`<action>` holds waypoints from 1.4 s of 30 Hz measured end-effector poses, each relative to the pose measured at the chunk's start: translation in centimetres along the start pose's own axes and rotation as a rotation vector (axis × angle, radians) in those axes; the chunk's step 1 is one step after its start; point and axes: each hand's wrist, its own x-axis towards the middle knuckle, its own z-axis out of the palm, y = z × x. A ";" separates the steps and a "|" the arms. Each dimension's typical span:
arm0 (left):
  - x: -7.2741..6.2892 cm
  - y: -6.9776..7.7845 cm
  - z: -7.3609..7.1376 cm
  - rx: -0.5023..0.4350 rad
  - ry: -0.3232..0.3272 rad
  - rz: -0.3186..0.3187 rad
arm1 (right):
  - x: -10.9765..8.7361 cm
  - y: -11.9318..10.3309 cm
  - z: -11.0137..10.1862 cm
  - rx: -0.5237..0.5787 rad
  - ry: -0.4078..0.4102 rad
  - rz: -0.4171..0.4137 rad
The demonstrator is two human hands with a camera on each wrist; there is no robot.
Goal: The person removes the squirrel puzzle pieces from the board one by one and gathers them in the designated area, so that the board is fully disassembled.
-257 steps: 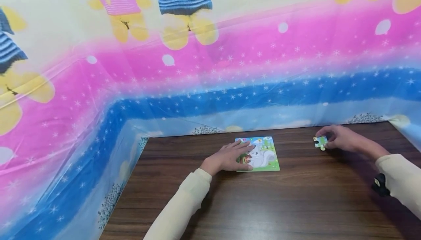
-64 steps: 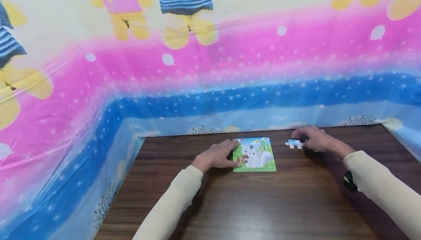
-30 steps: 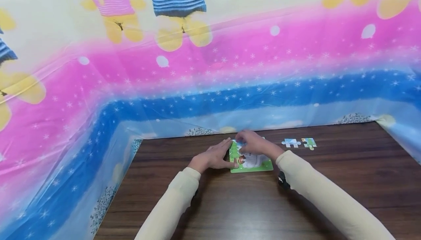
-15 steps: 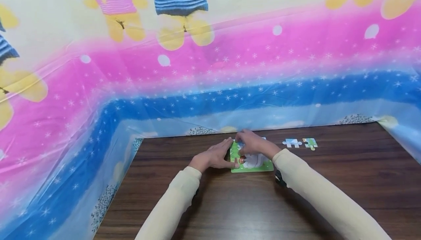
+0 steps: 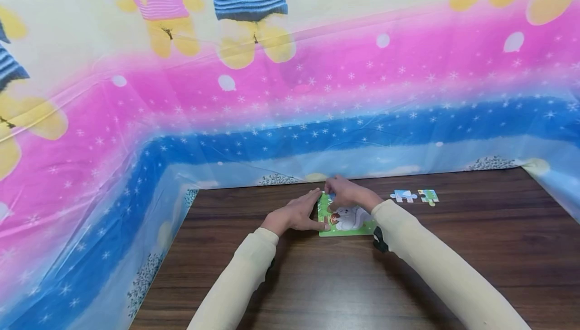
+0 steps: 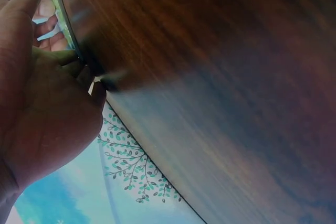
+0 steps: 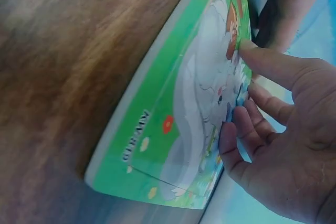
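A square jigsaw puzzle (image 5: 349, 224) with a white squirrel on green lies on the dark wooden table, also seen close up in the right wrist view. My left hand (image 5: 294, 214) holds it at the left side, thumb over the lower left part and fingers by the upper left corner. Across its upper left, my right hand (image 5: 346, 194) bends thumb and fingertips onto a puzzle piece (image 7: 240, 94), which the fingers mostly hide. In the left wrist view my left hand (image 6: 47, 93) sits at the puzzle's edge.
To the right of the puzzle lie two loose pieces, a blue-and-white piece (image 5: 403, 196) and a green-and-blue piece (image 5: 428, 196). A printed cloth (image 5: 290, 154) hangs along the table's back and left edges. The table (image 5: 317, 279) stretches toward the front.
My right hand set a second piece beside the first on the right, then came left onto the puzzle. Over the last second both hands have stayed nearly in place.
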 end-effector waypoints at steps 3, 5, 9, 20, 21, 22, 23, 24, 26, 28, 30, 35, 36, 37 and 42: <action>0.0 -0.1 0.2 -0.004 0.008 -0.001 | -0.1 0.2 0.2 0.017 0.014 -0.007; 0.0 -0.1 0.2 -0.012 0.011 -0.002 | -0.2 0.3 0.4 0.027 0.025 -0.023; -0.1 -0.2 0.2 -0.012 0.009 -0.003 | -0.2 0.7 0.5 0.061 0.046 -0.054; 0.2 -0.1 0.2 -0.020 0.020 -0.005 | -0.1 1.9 0.9 0.104 0.095 -0.134; 0.1 -0.1 0.2 -0.018 0.021 -0.005 | -0.1 1.9 0.9 0.105 0.101 -0.138; 0.1 -0.1 0.2 -0.017 0.021 -0.006 | -0.1 1.9 1.0 0.106 0.105 -0.142; 0.1 -0.1 0.2 -0.014 0.020 -0.006 | -0.1 2.0 1.0 0.107 0.106 -0.143; 0.1 -0.1 0.2 -0.011 0.020 -0.006 | -0.1 2.0 1.0 0.111 0.110 -0.142; 0.1 -0.1 0.2 -0.005 0.018 -0.006 | -0.2 2.0 1.0 0.106 0.117 -0.144; 0.0 -0.2 0.2 0.000 0.012 -0.011 | -0.2 2.1 0.9 0.105 0.123 -0.146; 0.0 -0.1 0.1 0.002 0.008 -0.016 | -0.3 2.0 0.9 0.102 0.131 -0.146; -0.1 -0.1 0.0 0.002 0.002 -0.022 | -0.3 1.8 0.7 0.048 0.134 -0.136; -0.1 -0.1 0.0 0.003 0.000 -0.021 | -0.3 1.8 0.7 0.026 0.134 -0.134; -0.1 -0.1 0.0 0.003 -0.001 -0.021 | -0.3 1.8 0.7 0.007 0.134 -0.133; -0.1 0.1 0.1 0.012 -0.003 -0.020 | -0.4 1.8 0.6 -0.054 0.148 -0.148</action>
